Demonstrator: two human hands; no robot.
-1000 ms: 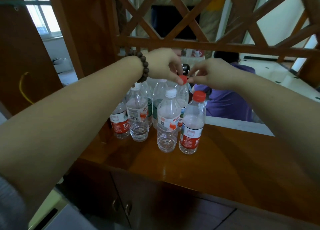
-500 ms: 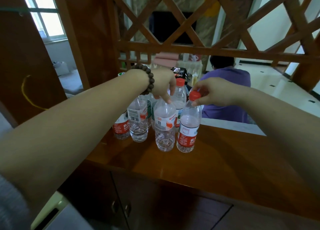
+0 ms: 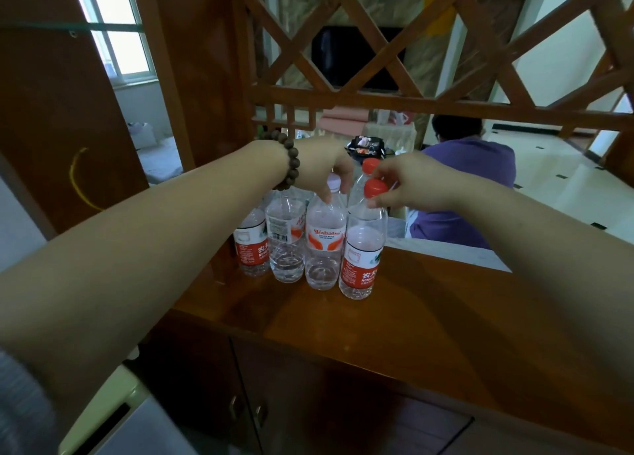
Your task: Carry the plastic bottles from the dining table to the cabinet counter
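Several clear plastic bottles stand upright in a tight cluster on the wooden cabinet counter [image 3: 429,324]. My right hand [image 3: 408,183] pinches the neck of the front red-capped bottle [image 3: 363,249], which has a red label. My left hand [image 3: 326,170], with a bead bracelet at the wrist, rests its fingertips on the top of the white-capped Wahaha bottle [image 3: 324,245]. A second red-capped bottle [image 3: 368,166] stands behind them. Two more bottles [image 3: 286,242] stand to the left, partly hidden by my left forearm.
A wooden lattice screen [image 3: 394,101] rises right behind the bottles. Beyond it sits a person in a purple top [image 3: 466,187]. Cabinet doors with handles [image 3: 247,410] are below the counter. A brown panel [image 3: 58,118] stands at the left.
My right hand came down from the rear red cap to the front red-capped bottle's neck. My left hand settled on the white-capped bottle's top. The view has tilted up a little.
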